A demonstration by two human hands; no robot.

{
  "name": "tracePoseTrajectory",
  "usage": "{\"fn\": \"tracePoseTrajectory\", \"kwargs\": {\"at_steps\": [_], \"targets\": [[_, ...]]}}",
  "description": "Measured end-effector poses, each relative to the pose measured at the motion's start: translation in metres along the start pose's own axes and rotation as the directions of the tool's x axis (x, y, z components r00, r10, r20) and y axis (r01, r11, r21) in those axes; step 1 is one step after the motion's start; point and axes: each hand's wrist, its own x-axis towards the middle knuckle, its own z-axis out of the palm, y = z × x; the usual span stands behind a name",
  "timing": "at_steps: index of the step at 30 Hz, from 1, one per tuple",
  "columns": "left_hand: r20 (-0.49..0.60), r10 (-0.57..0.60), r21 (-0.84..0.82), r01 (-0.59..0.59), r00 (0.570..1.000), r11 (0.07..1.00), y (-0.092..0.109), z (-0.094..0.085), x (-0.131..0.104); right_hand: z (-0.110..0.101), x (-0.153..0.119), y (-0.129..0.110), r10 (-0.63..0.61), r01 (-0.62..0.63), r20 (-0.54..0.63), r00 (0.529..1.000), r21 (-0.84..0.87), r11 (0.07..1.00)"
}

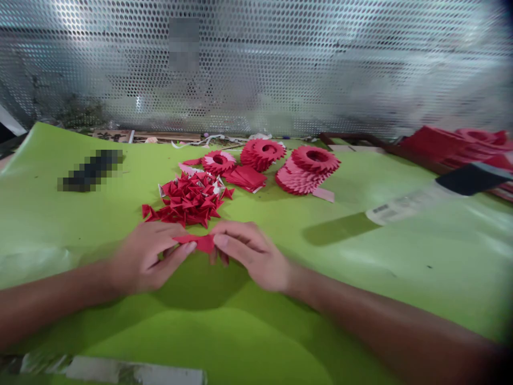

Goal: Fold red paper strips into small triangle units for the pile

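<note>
Between my two hands is a small piece of folded red paper (204, 243), held just above the green table cover. My left hand (150, 256) pinches its left end between thumb and fingers. At the right end, the thumb and fingertips of my right hand (254, 254) grip it. Just beyond my hands lies a heap of red folded paper triangles (190, 198), some showing white or pink. Behind the heap, a stack of flat red paper pieces (245, 177) rests beside ring-shaped paper assemblies, one red (262, 154) and one red and pink (308, 168).
A smaller paper ring (218, 160) sits near the heap. On the right, a clear bottle with a black cap (420, 195) leans toward the tray of red paper pieces (460, 144). At left lies a dark blurred-out object (90, 171). A perforated metal panel (256, 69) stands behind the table.
</note>
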Motion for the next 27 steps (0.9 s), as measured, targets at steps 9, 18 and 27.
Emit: {"fn": "tracePoseTrajectory", "kwargs": {"at_steps": [9,18,27], "targets": [[-0.105,0.025,-0.039,-0.030,0.994,0.999,0.0019,-0.0014,0.0008,0.0034,0.0023,0.0021,0.017,-0.016,-0.004,1.000,0.112,0.994],[-0.116,0.049,0.013,-0.047,0.992,0.999,0.0036,0.0014,-0.0003,0.0019,-0.0003,0.0000,-0.011,0.005,-0.071,0.997,-0.084,0.996],[-0.071,0.059,0.009,-0.058,0.996,0.998,0.0008,0.0024,-0.0004,0.0019,0.0028,-0.0005,-0.054,0.044,-0.060,0.997,-0.164,0.985]]}}
